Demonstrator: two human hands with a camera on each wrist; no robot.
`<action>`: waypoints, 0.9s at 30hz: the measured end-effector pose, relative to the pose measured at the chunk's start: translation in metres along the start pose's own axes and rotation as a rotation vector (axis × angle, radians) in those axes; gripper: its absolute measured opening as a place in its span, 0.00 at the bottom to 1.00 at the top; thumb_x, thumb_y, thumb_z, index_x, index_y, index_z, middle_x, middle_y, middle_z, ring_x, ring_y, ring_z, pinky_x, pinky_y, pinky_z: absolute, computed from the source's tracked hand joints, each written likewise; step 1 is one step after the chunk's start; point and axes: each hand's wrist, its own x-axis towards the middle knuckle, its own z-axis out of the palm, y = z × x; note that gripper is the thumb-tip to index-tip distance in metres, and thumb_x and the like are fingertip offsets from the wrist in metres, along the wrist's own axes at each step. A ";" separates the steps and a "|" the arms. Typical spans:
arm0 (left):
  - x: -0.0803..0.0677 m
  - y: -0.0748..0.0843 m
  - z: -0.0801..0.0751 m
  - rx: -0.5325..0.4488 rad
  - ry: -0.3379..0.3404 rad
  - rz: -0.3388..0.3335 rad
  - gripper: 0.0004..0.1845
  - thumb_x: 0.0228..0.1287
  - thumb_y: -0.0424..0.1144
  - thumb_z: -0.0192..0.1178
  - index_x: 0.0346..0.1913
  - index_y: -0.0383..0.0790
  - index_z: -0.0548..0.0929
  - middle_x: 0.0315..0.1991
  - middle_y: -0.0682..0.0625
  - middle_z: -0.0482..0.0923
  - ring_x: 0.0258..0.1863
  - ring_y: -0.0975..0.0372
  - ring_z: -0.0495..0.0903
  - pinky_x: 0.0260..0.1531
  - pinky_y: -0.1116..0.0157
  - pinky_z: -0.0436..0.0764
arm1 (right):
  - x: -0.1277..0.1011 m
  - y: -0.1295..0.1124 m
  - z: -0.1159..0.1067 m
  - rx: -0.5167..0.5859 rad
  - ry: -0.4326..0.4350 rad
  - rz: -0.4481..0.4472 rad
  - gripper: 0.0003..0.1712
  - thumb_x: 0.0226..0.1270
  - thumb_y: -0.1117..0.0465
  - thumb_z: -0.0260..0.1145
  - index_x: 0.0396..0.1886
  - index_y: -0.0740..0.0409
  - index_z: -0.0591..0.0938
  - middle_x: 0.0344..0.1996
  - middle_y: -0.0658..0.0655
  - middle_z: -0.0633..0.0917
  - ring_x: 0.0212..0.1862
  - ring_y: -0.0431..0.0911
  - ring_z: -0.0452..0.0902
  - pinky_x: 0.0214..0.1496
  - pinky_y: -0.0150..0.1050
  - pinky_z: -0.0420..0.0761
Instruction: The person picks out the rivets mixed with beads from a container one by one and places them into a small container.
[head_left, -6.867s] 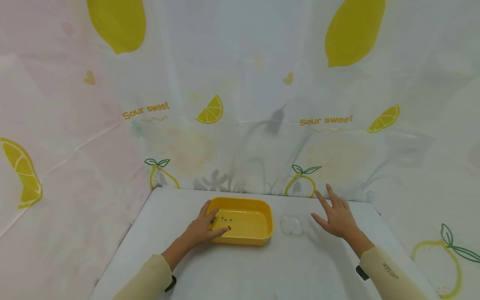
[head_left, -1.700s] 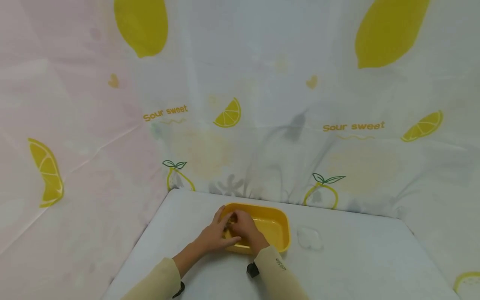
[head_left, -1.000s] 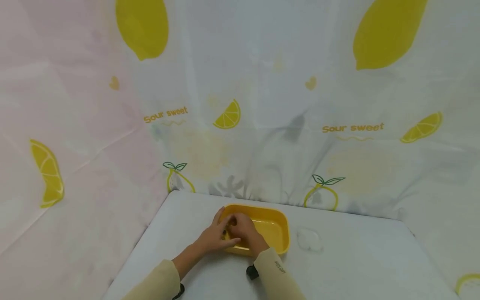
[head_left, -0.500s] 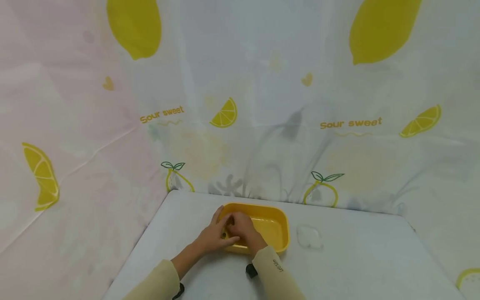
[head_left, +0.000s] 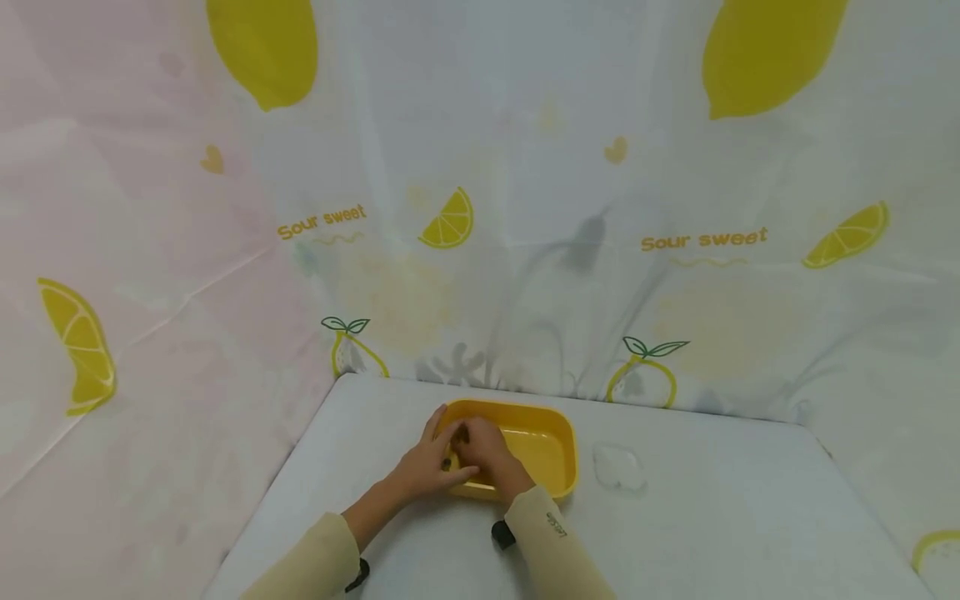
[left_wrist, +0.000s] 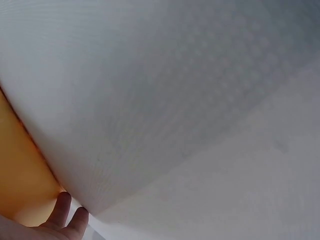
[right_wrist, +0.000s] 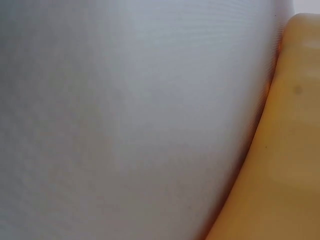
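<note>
A yellow rectangular tray (head_left: 542,454) sits on the white table. My left hand (head_left: 420,468) lies at its left end with fingers spread and thumb stretched over the front rim; in the left wrist view, two fingertips (left_wrist: 78,220) touch by the tray's outer wall. My right hand (head_left: 487,446) reaches into the left part of the tray, fingers curled downward close to the left index finger. Its fingertips are hidden, so whether they pinch anything does not show. A small dark piece (head_left: 447,463) shows beside the left hand. The right wrist view has only the tray's wall (right_wrist: 280,165) and white surface.
Right of the tray, a clear, transparent flat piece (head_left: 618,467) lies on the white table (head_left: 712,500). Behind and beside the table hangs a pale cloth (head_left: 517,275) with lemon prints.
Since the earliest frame, my right hand has come from the table's right side into the tray beside the left hand. Over the last second both hands stay nearly in place, with slight finger movement.
</note>
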 end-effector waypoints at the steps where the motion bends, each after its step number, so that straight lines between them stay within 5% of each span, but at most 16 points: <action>1: 0.000 0.000 0.000 -0.005 0.001 -0.001 0.46 0.57 0.63 0.66 0.74 0.44 0.64 0.80 0.39 0.42 0.39 0.55 0.81 0.36 0.54 0.81 | 0.000 0.000 0.000 0.005 0.001 0.001 0.03 0.64 0.63 0.67 0.36 0.57 0.85 0.30 0.51 0.84 0.33 0.44 0.75 0.43 0.42 0.79; 17: 0.000 -0.003 0.002 -0.018 0.003 -0.012 0.46 0.57 0.65 0.65 0.75 0.50 0.64 0.80 0.41 0.41 0.45 0.50 0.82 0.42 0.49 0.82 | 0.000 0.002 0.000 0.015 0.013 0.005 0.04 0.61 0.65 0.68 0.36 0.58 0.86 0.33 0.53 0.86 0.36 0.47 0.79 0.45 0.44 0.81; 27: 0.001 -0.004 0.001 -0.007 0.010 -0.005 0.45 0.57 0.65 0.65 0.73 0.48 0.66 0.80 0.40 0.42 0.39 0.54 0.81 0.39 0.52 0.82 | 0.001 0.002 0.000 0.031 -0.010 -0.003 0.06 0.65 0.66 0.66 0.39 0.59 0.87 0.36 0.55 0.87 0.39 0.47 0.80 0.49 0.44 0.81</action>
